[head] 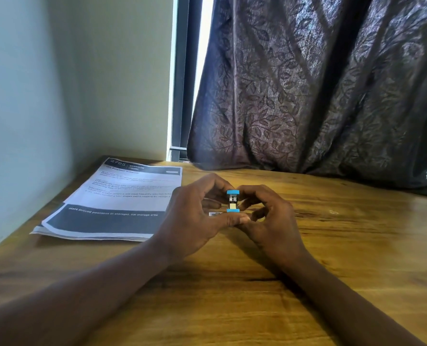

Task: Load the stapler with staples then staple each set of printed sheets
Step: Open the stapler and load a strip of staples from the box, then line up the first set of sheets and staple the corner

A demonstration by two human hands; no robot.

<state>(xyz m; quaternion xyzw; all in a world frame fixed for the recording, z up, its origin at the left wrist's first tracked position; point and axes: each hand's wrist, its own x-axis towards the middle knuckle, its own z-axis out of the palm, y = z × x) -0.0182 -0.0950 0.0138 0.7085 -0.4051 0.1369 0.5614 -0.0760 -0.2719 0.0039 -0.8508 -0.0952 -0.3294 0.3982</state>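
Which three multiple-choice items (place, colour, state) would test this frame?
1. Where do the printed sheets lie? A) on the table, left of the hands; B) right of the hands; C) on the floor.
2. What colour are the ends of the stapler? A) red; B) blue; C) black.
3. The stapler is: A) lying untouched; B) held by both hands; C) pressed on sheets.
Key: 1A, the stack lies beside the left hand; 2B, both ends show blue; 3B, left hand and right hand hold it.

Wood table [332, 245], pale wall [57, 83], dark leaf-print curtain [319, 83], window strip w/ daylight [206, 26]
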